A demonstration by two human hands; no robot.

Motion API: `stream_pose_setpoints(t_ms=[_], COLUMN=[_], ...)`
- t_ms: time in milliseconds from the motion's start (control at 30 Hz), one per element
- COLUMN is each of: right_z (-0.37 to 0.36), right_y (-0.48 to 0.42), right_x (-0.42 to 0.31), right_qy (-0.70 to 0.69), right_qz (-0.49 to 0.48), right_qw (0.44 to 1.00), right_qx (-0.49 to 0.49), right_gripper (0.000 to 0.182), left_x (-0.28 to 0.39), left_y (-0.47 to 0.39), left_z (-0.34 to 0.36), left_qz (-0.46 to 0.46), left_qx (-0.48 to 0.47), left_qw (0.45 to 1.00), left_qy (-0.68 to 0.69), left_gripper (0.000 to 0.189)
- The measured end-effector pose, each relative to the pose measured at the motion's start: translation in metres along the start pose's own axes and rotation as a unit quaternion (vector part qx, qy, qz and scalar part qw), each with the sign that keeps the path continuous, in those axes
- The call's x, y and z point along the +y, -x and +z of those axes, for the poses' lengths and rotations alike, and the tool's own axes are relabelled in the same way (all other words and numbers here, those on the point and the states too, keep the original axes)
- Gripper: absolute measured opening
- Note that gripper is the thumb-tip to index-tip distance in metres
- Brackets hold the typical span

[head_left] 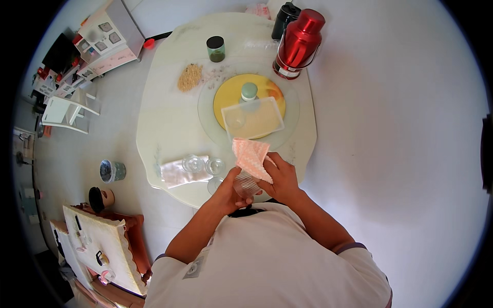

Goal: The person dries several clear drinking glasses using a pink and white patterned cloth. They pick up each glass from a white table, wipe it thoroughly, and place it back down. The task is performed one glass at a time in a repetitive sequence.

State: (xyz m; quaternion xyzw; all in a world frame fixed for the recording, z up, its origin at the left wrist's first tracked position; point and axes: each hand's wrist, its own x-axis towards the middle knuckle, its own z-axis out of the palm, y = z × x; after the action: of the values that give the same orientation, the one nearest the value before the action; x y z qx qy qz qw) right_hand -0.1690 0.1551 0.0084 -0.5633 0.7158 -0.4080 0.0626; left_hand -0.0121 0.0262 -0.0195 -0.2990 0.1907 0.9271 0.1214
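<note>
My left hand [230, 194] is wrapped around a ribbed clear glass [246, 185], held close to my body at the table's near edge. In my right hand [283, 177] is a pink-and-white cloth [250, 154]; its fingers press the cloth at the glass's rim, and a loose fold sticks up away from me. Left of my hands, two clear glasses [192, 163] rest on a folded white cloth [183, 175]. Another glass [214, 185] stands nearer to me, partly hidden by my left hand. A translucent plastic tray [256, 119] lies just beyond the pink cloth.
The tray overlaps a yellow round mat [227, 92] on a glass turntable [206, 111], beside a green-lidded container [249, 91]. Farther off stand a black-lidded jar [215, 49], a red thermos flask [298, 44] and a dark bottle [285, 19]. A tan patch [190, 77] lies on the table [165, 115].
</note>
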Motion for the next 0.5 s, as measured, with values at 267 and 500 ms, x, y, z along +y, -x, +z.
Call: stream_pose_setpoints(t_ms=[267,500], right_z=[0.020,0.038], right_y=[0.020,0.036], right_x=[0.003,-0.014], right_qy=[-0.127,-0.342], right_qz=[0.280,0.480], right_qw=[0.952,0.807], right_qx=[-0.008,0.035], right_gripper=[0.037,0.050], left_x=[-0.010,-0.015], left_y=[0.006,0.032], left_z=[-0.005,0.000], left_qz=[0.232,0.423], left_qx=[0.133,0.157], left_qw=[0.926,0.664], left_qy=[-0.266,-0.596], left_gripper=[0.063,0.083])
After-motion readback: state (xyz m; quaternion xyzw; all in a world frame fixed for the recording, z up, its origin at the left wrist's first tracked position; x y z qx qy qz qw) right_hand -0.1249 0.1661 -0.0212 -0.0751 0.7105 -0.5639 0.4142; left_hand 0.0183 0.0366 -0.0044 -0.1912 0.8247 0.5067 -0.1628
